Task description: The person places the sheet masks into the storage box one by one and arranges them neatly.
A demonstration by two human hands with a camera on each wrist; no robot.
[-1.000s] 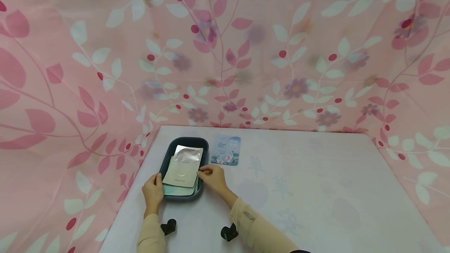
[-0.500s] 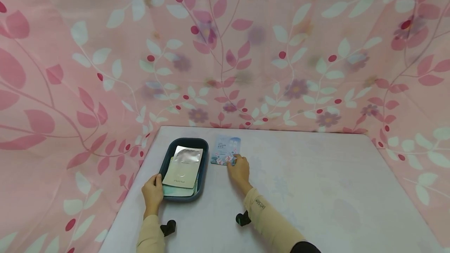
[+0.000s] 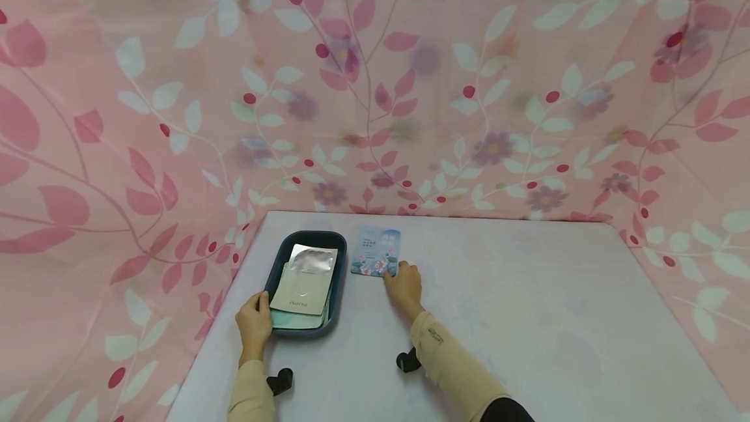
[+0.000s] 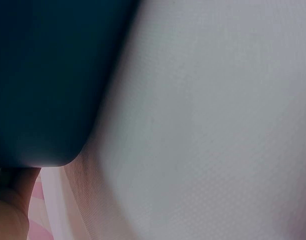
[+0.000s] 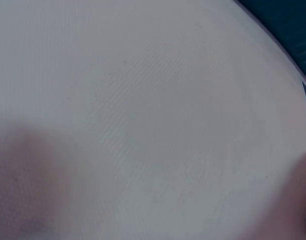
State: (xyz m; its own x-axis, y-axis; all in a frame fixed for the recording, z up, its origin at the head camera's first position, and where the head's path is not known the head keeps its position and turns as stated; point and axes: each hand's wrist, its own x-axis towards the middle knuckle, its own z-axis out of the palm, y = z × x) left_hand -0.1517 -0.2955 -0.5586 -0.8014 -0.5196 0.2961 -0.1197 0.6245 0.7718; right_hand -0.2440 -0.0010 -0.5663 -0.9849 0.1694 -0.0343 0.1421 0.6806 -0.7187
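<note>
My left hand grips the left rim of a dark blue tray, fingers curled over its edge. In the left wrist view the tray's outer wall fills the upper left. Inside the tray lie stacked sachets; a pale green one with a silver top is uppermost, over a mint one. To the right of the tray, a blue flowered face mask packet lies flat. My right hand pinches its lower right corner between thumb and fingers. The right wrist view misses that contact.
A white cloth-covered table extends to the right. Pink floral fabric encloses its back and sides. A black wrist device is on the left forearm and another black device on the right.
My right hand has left the tray's right side and moved right to the blue packet's lower corner, then shifted slightly. The left hand has stayed on the tray.
</note>
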